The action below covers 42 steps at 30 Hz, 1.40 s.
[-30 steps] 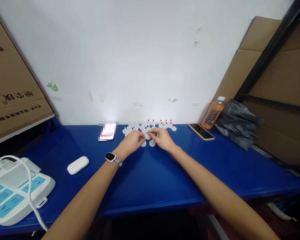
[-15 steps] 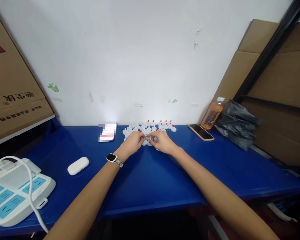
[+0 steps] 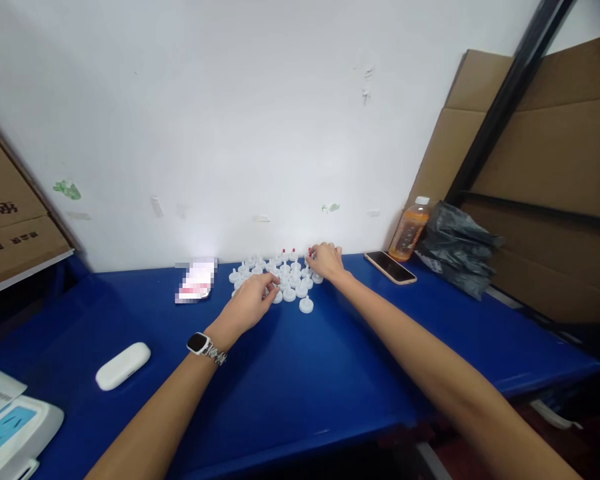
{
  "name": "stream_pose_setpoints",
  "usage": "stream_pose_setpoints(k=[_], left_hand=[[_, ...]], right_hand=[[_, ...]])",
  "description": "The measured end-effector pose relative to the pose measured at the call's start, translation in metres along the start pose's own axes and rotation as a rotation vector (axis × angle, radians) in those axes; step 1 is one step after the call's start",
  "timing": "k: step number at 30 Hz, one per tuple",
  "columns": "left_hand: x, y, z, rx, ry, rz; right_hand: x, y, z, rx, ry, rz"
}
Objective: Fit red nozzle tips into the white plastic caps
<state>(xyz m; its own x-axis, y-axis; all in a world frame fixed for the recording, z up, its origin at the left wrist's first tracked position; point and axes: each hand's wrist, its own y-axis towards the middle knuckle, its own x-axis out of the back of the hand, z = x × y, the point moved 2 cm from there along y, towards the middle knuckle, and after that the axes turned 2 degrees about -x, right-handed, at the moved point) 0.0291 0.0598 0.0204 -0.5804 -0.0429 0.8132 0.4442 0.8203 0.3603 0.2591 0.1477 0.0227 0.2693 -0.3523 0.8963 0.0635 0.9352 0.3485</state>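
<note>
A cluster of small white nozzle caps (image 3: 289, 294), round at the base with a thin upright spout, stands on the blue table (image 3: 300, 373) by the wall. My left hand (image 3: 253, 300), wearing a watch (image 3: 198, 343), is at the cluster's front left. Its thumb and fingers pinch together among the caps; what lies between them is unclear. Farther back on the right, my right hand (image 3: 329, 260) curls its fingers beside a red-tipped cap (image 3: 310, 253). Anything in that grasp is hidden. Other red-tipped caps (image 3: 293, 254) stand along the back. One white cap (image 3: 306, 305) sits apart in front.
On the left lie a blurred-out bright item (image 3: 197, 280), a white oval case (image 3: 123, 367) and a power strip (image 3: 23, 427). A phone (image 3: 391, 267), an orange drink bottle (image 3: 409, 230) and a black plastic bag (image 3: 457, 247) occupy the right. Cardboard (image 3: 555, 167) flanks the table.
My hands were together at the front of the cluster; now my right hand has moved back and right to the red-tipped caps. My left stays near the front. The camera view has shifted.
</note>
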Motion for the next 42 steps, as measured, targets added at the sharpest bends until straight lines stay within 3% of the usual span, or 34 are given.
stream_pose_setpoints(k=[5, 11, 16, 20, 29, 36, 42], left_hand=[[-0.002, -0.001, -0.003, -0.008, -0.019, 0.009], [0.006, -0.003, -0.016, -0.073, -0.01, -0.117], [0.009, -0.005, -0.025, -0.1, -0.021, -0.213], [0.009, -0.007, -0.033, -0.138, -0.013, -0.189], [0.004, -0.008, -0.042, -0.094, -0.005, -0.185], [0.022, -0.01, -0.033, -0.068, -0.111, -0.13], [0.014, -0.01, -0.041, -0.119, -0.015, -0.062]], right_hand=[[-0.005, 0.002, 0.003, -0.016, 0.084, 0.006], [0.028, -0.027, 0.021, 0.064, 0.488, -0.109], [0.047, -0.072, 0.047, 0.145, 1.049, 0.078], [0.048, -0.093, 0.054, 0.101, 1.27, 0.154], [0.03, -0.107, 0.065, 0.091, 1.218, -0.1], [0.039, -0.116, 0.063, 0.263, 0.915, -0.113], [0.037, -0.115, 0.062, 0.429, 0.725, -0.143]])
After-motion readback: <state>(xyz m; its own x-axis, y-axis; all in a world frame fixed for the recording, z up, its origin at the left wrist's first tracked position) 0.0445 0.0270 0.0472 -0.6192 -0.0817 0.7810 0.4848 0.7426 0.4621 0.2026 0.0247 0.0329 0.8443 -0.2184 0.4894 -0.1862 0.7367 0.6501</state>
